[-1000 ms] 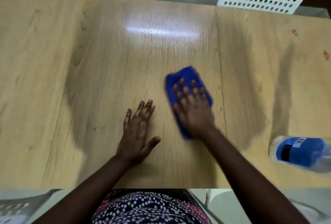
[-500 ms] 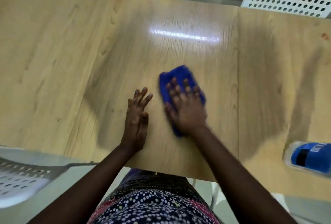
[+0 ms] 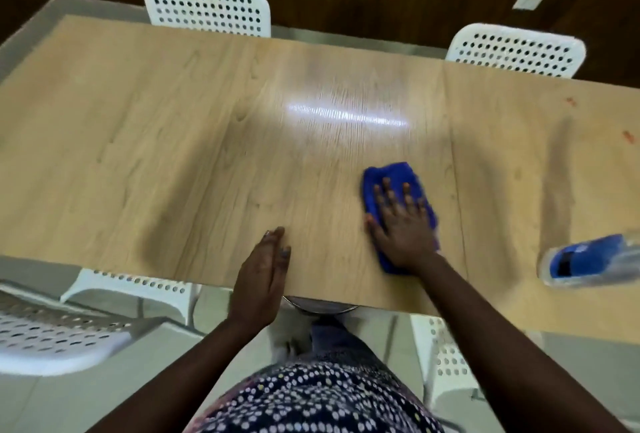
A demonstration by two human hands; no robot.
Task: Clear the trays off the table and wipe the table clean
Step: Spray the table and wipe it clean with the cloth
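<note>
Pressing down flat with fingers spread apart, the right hand point(image 3: 403, 224) is laid on a folded bright blue cleaning cloth point(image 3: 398, 204), which is held against the light wood-grain table point(image 3: 173, 141) right of its middle, toward the near edge. The left hand point(image 3: 261, 280) is rested at the near edge, its straight fingers kept close together and gripping nothing. A clear plastic bottle with a blue label point(image 3: 588, 261) is seen lying on its side at the far right, well apart from the cloth, and two white perforated chairs point(image 3: 207, 8) point(image 3: 516, 51) are tucked along the far side
</note>
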